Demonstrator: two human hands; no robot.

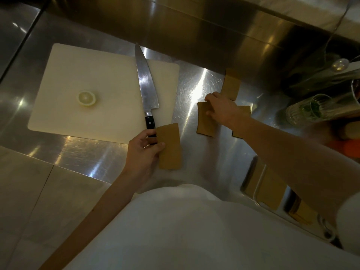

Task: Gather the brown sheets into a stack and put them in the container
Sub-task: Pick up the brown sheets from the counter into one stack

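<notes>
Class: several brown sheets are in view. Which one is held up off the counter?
The sheet in the left hand, beside the knife handle. The other loose sheets lie flat on the counter around the right hand.

A brushed stainless-steel counter (204,90) fills the view, streaked with bright glare from overhead light, and a raised steel backsplash (194,22) runs along its far edge. On the counter's left half lies a cream rectangular plastic cutting board (93,78), with a round lemon slice (87,98) on it and a long steel chef's knife with a black handle (146,82) along its right side. Far right of the board stands a ribbed clear glass holding green leaves (305,110).
</notes>
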